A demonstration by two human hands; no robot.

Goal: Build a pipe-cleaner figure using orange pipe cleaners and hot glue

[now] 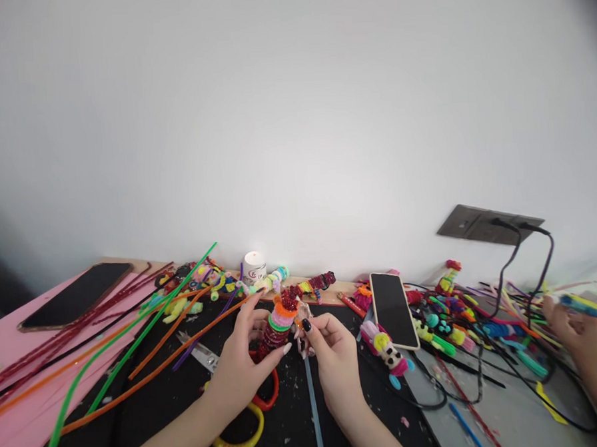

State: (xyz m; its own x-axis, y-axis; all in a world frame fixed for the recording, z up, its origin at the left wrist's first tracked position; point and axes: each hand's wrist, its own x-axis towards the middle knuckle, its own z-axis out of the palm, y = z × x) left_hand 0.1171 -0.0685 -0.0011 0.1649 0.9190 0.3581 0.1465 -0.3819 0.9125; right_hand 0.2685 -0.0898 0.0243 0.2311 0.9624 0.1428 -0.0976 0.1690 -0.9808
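My left hand [248,356] is closed around a pipe-cleaner figure [278,324], dark red with bands of green, pink and orange, tilted up to the right. Thumb and fingers of my right hand [332,352] pinch at the figure's right side, on a small pale piece [301,320] that is mostly hidden. Below that hand a pale blue strip [314,403] runs down towards me; whether it joins the pale piece I cannot tell. Under my left wrist lie scissors [205,355] with red and yellow handles, partly covered by my arm.
Long pipe cleaners [149,345] spread over pink paper [4,339] at left, beside a dark phone [77,295]. A white cup [255,269] stands by the wall. Right are another phone [396,312], small figures [388,355], cables [479,381] and another person's hand [577,335].
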